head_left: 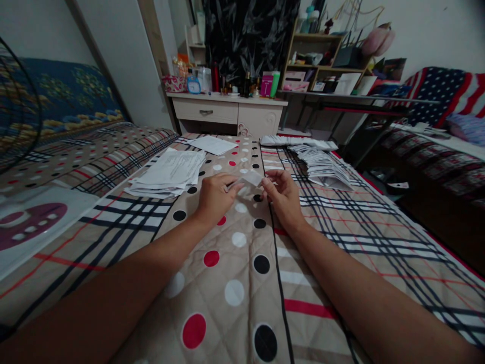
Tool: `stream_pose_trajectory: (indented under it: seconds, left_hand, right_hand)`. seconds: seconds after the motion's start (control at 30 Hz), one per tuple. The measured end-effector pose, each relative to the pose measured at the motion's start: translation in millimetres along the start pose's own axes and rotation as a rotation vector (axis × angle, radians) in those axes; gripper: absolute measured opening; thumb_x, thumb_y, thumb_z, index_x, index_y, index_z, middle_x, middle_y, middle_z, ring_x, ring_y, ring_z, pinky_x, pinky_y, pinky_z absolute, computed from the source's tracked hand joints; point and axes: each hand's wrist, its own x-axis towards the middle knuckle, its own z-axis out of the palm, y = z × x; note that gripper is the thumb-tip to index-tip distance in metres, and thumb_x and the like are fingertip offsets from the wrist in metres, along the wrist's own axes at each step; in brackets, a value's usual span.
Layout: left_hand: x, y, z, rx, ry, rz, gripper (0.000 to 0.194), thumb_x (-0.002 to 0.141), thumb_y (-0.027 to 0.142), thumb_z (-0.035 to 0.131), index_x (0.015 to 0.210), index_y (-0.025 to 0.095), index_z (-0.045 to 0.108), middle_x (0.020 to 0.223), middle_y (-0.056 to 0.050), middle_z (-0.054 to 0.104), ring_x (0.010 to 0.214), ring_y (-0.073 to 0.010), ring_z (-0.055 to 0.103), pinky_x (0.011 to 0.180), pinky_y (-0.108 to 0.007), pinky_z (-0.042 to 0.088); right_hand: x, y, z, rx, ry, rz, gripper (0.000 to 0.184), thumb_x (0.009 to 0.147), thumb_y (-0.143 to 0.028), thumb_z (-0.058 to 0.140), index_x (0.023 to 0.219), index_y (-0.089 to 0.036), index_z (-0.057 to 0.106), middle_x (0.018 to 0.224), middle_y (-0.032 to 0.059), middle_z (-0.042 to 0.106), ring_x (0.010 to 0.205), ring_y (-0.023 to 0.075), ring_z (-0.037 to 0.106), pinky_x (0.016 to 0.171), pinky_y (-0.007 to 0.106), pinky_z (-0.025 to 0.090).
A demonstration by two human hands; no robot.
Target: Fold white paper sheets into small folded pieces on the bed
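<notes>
A small folded piece of white paper (251, 177) is held up between my two hands, above the dotted strip of the bedspread. My left hand (216, 196) pinches its left end between thumb and fingers. At its right end, the thumb and index finger of my right hand (282, 194) close on the paper's edge, the other fingers curled. Left of my hands lies a stack of printed white sheets (168, 172). Behind it rests a separate white sheet (212, 144). On the right, a row of overlapping folded papers (322, 167) fans out over the plaid.
A crinkled white packet (297, 142) lies at the bed's far end. A white plastic bag with a purple print (34, 220) is at the left edge. Beyond the bed stand a white dresser (212, 112) and a shelved desk (318, 65). A dark hoop (38, 101) curves at far left.
</notes>
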Motion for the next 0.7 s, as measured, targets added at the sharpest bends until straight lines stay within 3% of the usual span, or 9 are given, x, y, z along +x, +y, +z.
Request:
stream_pose_trajectory:
  seconds: [0.13,0.27,0.37,0.47,0.53,0.7]
  left_hand:
    - [3.2,-2.7,4.9,-0.488,-0.004,-0.405,0.02,0.074,0.029,0.073,0.087,0.013,0.07,0.08,-0.004,0.072,0.066,-0.0144,0.063,0.057,-0.023,0.049]
    - [1.4,1.6,8.0,-0.787,-0.052,-0.585,0.042,0.063,0.027,0.082,0.099,0.012,0.065,0.089,-0.007,0.075,0.067,-0.0136,0.067,0.059,-0.023,0.054]
    - [-0.3,7.6,7.5,-0.853,-0.203,-0.684,0.06,0.059,0.02,0.086,0.113,0.012,0.061,0.091,-0.009,0.076,0.067,-0.015,0.069,0.057,-0.023,0.056]
    - [0.4,10.8,5.1,-0.819,-0.348,-0.725,0.065,0.061,0.016,0.085,0.121,0.012,0.059,0.086,-0.008,0.076,0.06,-0.0137,0.068,0.054,-0.022,0.054]
    - [1.8,8.7,3.4,-0.795,-0.339,-0.708,0.061,0.065,0.017,0.083,0.121,0.011,0.059,0.081,-0.006,0.075,0.058,-0.012,0.067,0.054,-0.021,0.052]
    - [3.9,-11.0,2.7,-0.636,-0.341,-0.617,0.046,0.063,0.017,0.082,0.106,0.011,0.066,0.075,-0.002,0.072,0.063,-0.0125,0.066,0.06,-0.023,0.052]
  right_hand:
    - [4.7,8.2,-2.3,-0.051,0.041,0.048,0.047,0.071,-0.044,0.075,0.105,-0.022,0.052,0.103,0.0042,0.061,0.076,0.0128,0.058,0.061,0.024,0.049]
    - [3.9,7.8,0.0,0.042,-0.087,0.157,0.056,0.07,-0.044,0.075,0.113,-0.021,0.048,0.085,0.0006,0.065,0.066,0.0135,0.061,0.053,0.023,0.045]
    - [2.7,6.3,0.5,0.059,-0.072,0.154,0.05,0.07,-0.037,0.074,0.111,-0.02,0.05,0.071,-0.0041,0.064,0.055,0.0109,0.056,0.053,0.023,0.045]
    - [4.6,9.6,-3.0,0.024,-0.006,0.139,0.041,0.071,-0.033,0.072,0.105,-0.018,0.055,0.066,-0.0051,0.061,0.051,0.0093,0.051,0.05,0.022,0.041]
    - [7.2,13.4,-6.5,0.008,-0.03,0.144,0.034,0.071,-0.033,0.071,0.098,-0.017,0.059,0.07,-0.002,0.064,0.054,0.0097,0.052,0.051,0.022,0.041]
    - [11.5,15.3,-11.7,-0.196,-0.299,0.12,0.019,0.074,-0.028,0.066,0.088,-0.015,0.068,0.078,0.0029,0.07,0.068,0.0148,0.059,0.061,0.025,0.045]
